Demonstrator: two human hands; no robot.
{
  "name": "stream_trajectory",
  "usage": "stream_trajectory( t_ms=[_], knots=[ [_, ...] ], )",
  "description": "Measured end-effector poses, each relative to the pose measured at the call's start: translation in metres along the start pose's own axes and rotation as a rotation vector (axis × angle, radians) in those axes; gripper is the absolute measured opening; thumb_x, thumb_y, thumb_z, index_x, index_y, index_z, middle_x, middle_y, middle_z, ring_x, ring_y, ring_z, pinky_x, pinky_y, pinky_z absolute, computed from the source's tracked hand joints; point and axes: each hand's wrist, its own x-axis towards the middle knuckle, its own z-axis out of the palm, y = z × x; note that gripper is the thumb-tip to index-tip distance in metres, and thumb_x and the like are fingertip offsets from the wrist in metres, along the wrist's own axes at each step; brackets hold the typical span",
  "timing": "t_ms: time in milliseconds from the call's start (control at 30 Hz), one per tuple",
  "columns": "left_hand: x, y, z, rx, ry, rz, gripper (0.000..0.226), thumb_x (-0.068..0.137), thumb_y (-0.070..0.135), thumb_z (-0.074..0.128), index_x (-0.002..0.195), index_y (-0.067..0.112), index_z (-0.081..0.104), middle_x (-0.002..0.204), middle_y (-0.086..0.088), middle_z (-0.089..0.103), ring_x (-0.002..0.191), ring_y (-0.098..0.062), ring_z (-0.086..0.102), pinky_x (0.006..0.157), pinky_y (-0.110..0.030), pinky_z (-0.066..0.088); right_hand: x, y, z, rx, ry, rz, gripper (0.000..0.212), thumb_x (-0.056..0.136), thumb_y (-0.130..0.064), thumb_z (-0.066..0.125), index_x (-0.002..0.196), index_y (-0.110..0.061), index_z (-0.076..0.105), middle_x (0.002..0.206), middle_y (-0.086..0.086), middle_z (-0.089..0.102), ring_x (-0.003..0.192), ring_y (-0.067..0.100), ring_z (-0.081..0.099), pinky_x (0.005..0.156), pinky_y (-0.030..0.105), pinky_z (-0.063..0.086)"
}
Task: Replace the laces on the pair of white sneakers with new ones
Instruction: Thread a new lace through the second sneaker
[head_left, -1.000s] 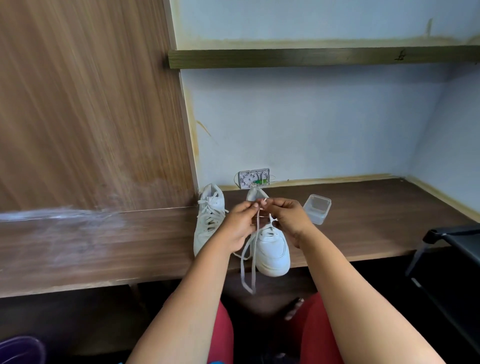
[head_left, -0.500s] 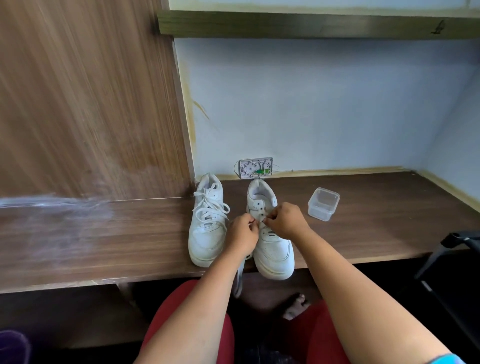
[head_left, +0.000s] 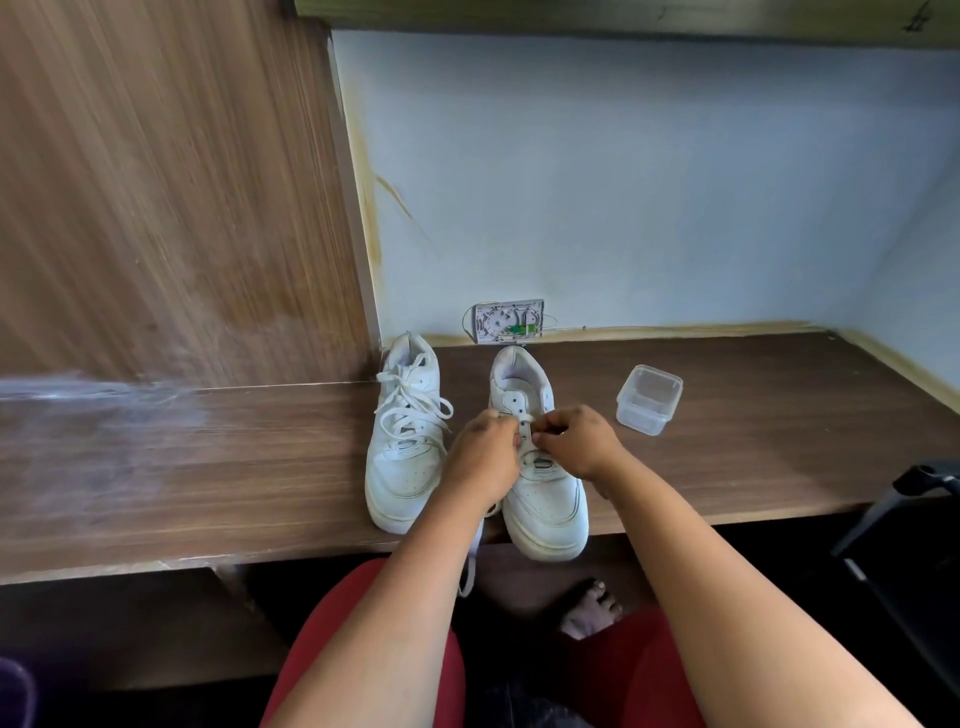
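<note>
Two white sneakers stand side by side on the wooden desk (head_left: 753, 467), toes toward me. The left sneaker (head_left: 402, 441) is fully laced with a tied bow. On the right sneaker (head_left: 543, 499) the upper eyelets are bare. My left hand (head_left: 485, 457) and my right hand (head_left: 579, 441) meet over its middle eyelets, and each pinches the white lace (head_left: 525, 420) there. A loose end of that lace (head_left: 470, 564) hangs down over the desk's front edge, below my left wrist.
A small clear plastic box (head_left: 648, 399) sits on the desk right of the sneakers. A white wall fitting with wires (head_left: 509, 321) is behind them. A wooden panel (head_left: 156, 208) rises at the left. A black chair (head_left: 909, 530) is at the right.
My hands have come down from the top of the right sneaker to its middle eyelets. The lace that stretched up to them now lies lower. The camera has tilted down and closer.
</note>
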Motion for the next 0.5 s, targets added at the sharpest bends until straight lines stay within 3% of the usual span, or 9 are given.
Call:
stream_trajectory(
  t_ms=[133, 267, 400, 500],
  knots=[
    [0.006, 0.008, -0.007, 0.048, -0.031, 0.002, 0.015, 0.095, 0.015, 0.047, 0.100, 0.010, 0.060, 0.112, -0.008, 0.056, 0.101, -0.028, 0.057, 0.080, -0.039, 0.050, 0.002, 0.001, 0.001, -0.035, -0.003, -0.036, 0.013, 0.089, -0.018, 0.062, 0.095, -0.011, 0.072, 0.091, 0.005, 0.068, 0.085, 0.018, 0.061, 0.073, 0.028, 0.048],
    [0.014, -0.002, -0.015, 0.107, -0.067, -0.007, 0.021, 0.098, 0.030, 0.048, 0.102, 0.017, 0.064, 0.113, -0.003, 0.060, 0.107, -0.026, 0.057, 0.091, -0.040, 0.044, -0.001, 0.003, 0.002, -0.071, 0.009, -0.083, 0.009, 0.090, -0.023, 0.063, 0.088, -0.015, 0.067, 0.086, 0.001, 0.064, 0.074, 0.012, 0.054, 0.060, 0.020, 0.040],
    [0.016, -0.015, -0.016, -0.112, -0.154, 0.033, 0.022, 0.097, 0.030, 0.052, 0.082, 0.015, 0.057, 0.091, 0.001, 0.061, 0.089, -0.021, 0.057, 0.070, -0.027, 0.038, -0.006, 0.010, 0.005, 0.073, 0.008, -0.081, 0.015, 0.091, -0.027, 0.064, 0.091, -0.013, 0.069, 0.079, -0.003, 0.064, 0.067, 0.009, 0.054, 0.063, 0.020, 0.043],
    [0.012, -0.022, -0.017, -0.357, -0.220, -0.040, 0.024, 0.097, 0.030, 0.053, 0.083, 0.014, 0.062, 0.079, 0.013, 0.059, 0.076, -0.009, 0.056, 0.063, -0.020, 0.039, -0.006, 0.013, 0.010, 0.098, 0.016, -0.085, 0.014, 0.092, -0.026, 0.062, 0.090, -0.013, 0.067, 0.082, 0.000, 0.068, 0.077, 0.015, 0.063, 0.071, 0.027, 0.049]
  ],
)
